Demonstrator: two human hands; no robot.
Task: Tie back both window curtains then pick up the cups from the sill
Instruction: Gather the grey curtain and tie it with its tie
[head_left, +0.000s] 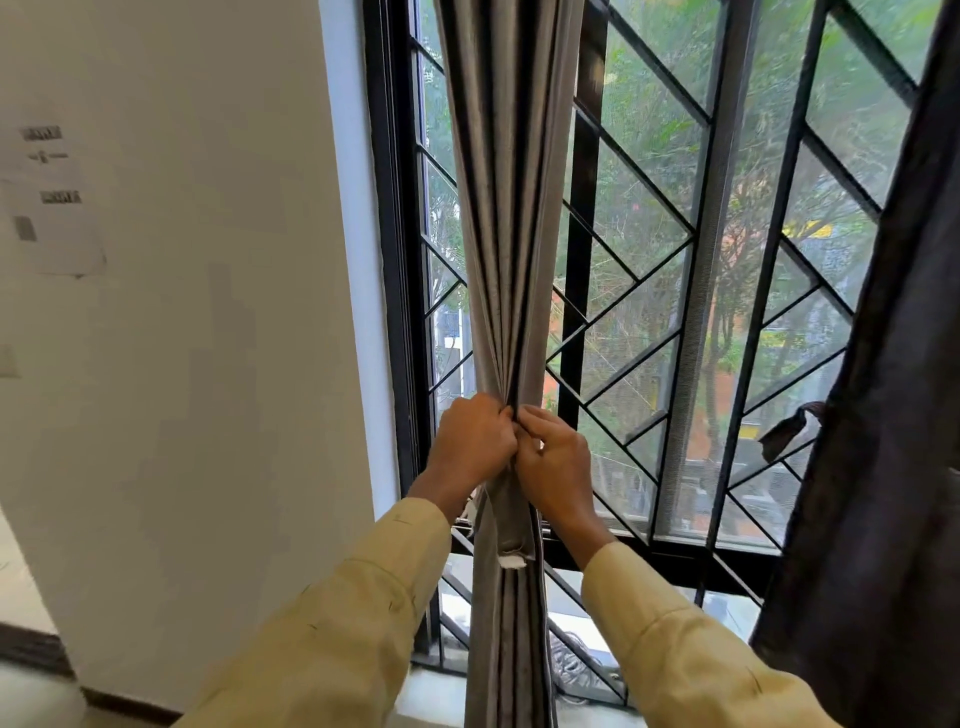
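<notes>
Head view, item one: we record a grey pleated fabric curtain (506, 234), gathered into a narrow bundle, hanging in front of the left part of the window and reaching down to the pale sill (431, 691). Item two: the left hand (475, 441), fingers curled, grips the bundle at its narrowest point. Item three: the right hand (556, 462), touching the left, pinches the same folds with curled fingers and thumb. Both arms wear pale yellow sleeves (363, 613). Item four: a grey fabric band with a frayed white end (511, 540) hangs just below the hands against the bundle; we cannot tell which fingers hold it. Item five: a dark brown curtain (883, 415) hangs at the right edge, with a dark loop of cloth (789, 431) beside it. Item six: a black metal diamond-pattern window grille (639, 218) stands behind both curtains. Item seven: a white wall (182, 364) at left bears blurred paper sheets (52, 208).
</notes>
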